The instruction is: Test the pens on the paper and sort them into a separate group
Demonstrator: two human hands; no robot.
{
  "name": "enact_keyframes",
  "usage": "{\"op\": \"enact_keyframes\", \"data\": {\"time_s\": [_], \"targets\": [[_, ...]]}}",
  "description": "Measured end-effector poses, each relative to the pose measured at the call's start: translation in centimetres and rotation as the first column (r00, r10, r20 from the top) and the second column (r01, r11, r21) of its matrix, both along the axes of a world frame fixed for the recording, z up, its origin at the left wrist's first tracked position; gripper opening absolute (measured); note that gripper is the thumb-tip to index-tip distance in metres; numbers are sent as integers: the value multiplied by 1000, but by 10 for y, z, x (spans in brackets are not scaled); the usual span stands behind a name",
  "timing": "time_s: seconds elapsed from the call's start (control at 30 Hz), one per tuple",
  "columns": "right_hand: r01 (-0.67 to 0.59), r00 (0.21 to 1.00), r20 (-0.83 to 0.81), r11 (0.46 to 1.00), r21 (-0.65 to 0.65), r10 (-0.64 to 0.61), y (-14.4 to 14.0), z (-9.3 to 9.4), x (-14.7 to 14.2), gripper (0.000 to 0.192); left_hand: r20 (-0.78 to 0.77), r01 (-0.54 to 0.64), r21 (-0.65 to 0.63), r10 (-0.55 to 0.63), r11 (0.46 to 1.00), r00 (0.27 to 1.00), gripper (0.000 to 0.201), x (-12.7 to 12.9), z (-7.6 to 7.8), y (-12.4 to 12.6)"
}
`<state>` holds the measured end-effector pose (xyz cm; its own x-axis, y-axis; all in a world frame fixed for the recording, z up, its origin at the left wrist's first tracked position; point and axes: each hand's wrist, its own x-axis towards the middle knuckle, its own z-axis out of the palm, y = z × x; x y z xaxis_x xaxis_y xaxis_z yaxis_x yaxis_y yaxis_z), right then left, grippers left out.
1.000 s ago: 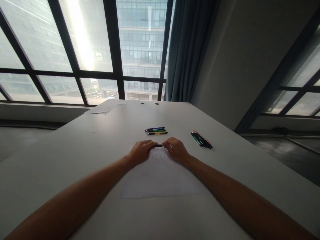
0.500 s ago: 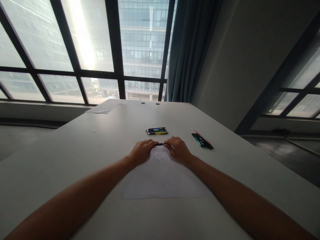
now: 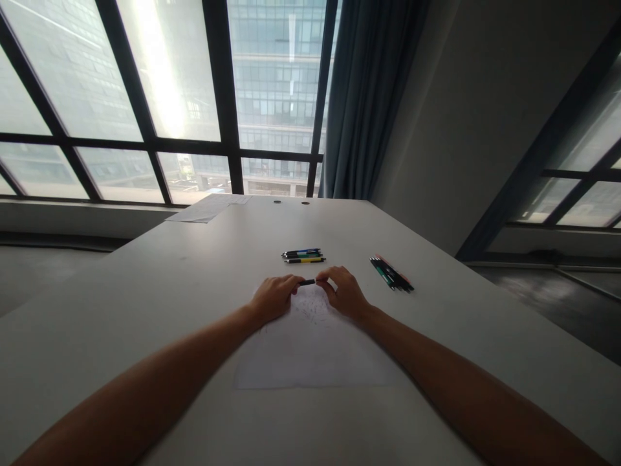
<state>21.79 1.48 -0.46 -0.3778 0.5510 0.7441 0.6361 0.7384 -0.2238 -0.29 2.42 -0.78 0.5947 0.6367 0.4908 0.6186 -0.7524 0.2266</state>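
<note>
- Head view looks down two bare forearms stretched over a pale bench (image 3: 145,285), with the hands meeting near its middle.
- Left hand (image 3: 274,299) rests knuckles up at the far edge of a sheet of paper (image 3: 315,353), its fingers curled and pinched on the left end of a dark pen (image 3: 307,282).
- Right hand (image 3: 345,294) mirrors it, the fingers closed on the right end of the same pen, so each grip is clamped on that one pen.
- Only a short dark stretch of the pen shows between the two sets of fingertips; it lies roughly level, crosswise to the arms, just above the paper's far edge.
- Whether the pen touches the paper cannot be told from here.
- Faint scribbled marks show on the paper right under the hands; the rest of the sheet toward the person looks blank.
- Just beyond the hands lies a small group of pens (image 3: 303,255) side by side, with blue, green and yellow barrels visible.
- Off to the right, well apart from the hands, a second bunch of pens (image 3: 392,274) lies at a slant, dark with green and a hint of orange.
- Near the far left corner of the bench sit more loose sheets (image 3: 206,208).
- Behind the bench stand tall dark-framed windows (image 3: 218,97) and a grey-blue curtain (image 3: 369,97).
</note>
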Motion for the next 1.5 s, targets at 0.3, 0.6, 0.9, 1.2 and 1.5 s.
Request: {"op": "enact_keyframes", "data": {"time_s": [0.3, 0.6, 0.9, 1.2, 1.5], "targets": [[31, 995, 96, 997, -67, -25, 1, 2, 0, 38, -24, 13, 37, -12, 999, 1000, 47, -1, 2, -2], [57, 985, 167, 990, -126, -35, -1, 4, -1, 56, -65, 28, 74, -23, 997, 998, 39, -1, 1, -3], [-50, 978, 190, 980, -191, 87, -3, 7, 3, 43, -67, 29, 82, -24, 996, 997, 34, -1, 0, -2], [-32, 999, 40, 991, -127, 37, 1, 1, 3, 46, -49, 69, 108, -64, 992, 997, 37, -2, 0, -1], [-63, 987, 139, 994, -85, 75, 1, 3, 4, 50, -64, 78, 102, -72, 992, 995, 46, -4, -1, 0]]}}
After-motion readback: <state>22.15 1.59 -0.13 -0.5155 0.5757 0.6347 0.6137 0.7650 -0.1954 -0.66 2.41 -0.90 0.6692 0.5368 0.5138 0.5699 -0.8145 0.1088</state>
